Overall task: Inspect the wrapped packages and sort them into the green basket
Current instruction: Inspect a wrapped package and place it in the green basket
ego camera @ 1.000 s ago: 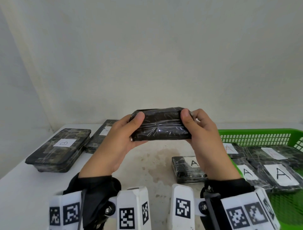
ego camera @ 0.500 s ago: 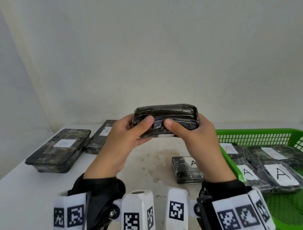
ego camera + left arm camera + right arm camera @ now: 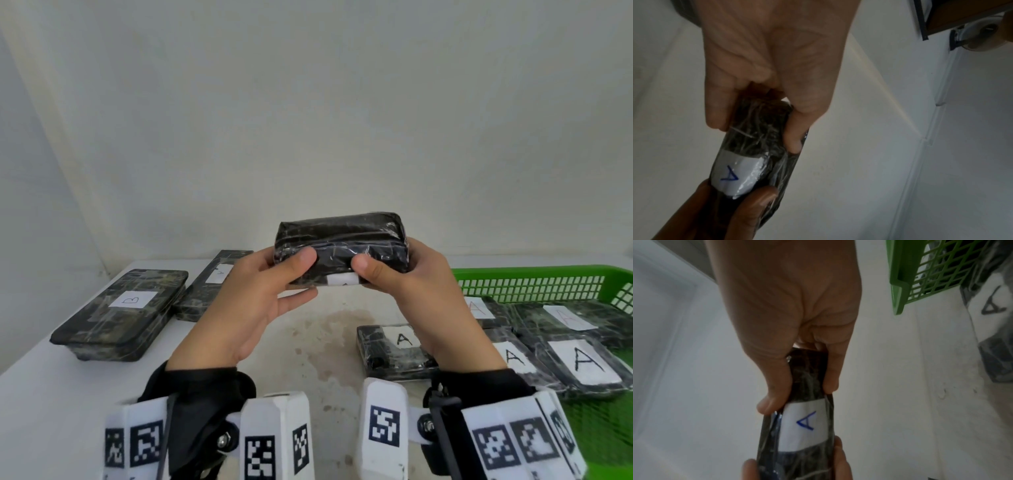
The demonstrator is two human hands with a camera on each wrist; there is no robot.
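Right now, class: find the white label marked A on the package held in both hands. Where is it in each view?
Head: the white label peeks out low on the held package, between the thumbs.
Left wrist: label lower left, letter upside down.
Right wrist: label low centre.
Shared landmark: the blue A.

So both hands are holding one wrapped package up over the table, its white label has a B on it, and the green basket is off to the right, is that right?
Not quite: the label on the wrapped package reads A, in blue, not B; the right wrist view shows it plainly. The rest holds: the left hand and right hand both grip it above the table, and the green basket sits to the right.
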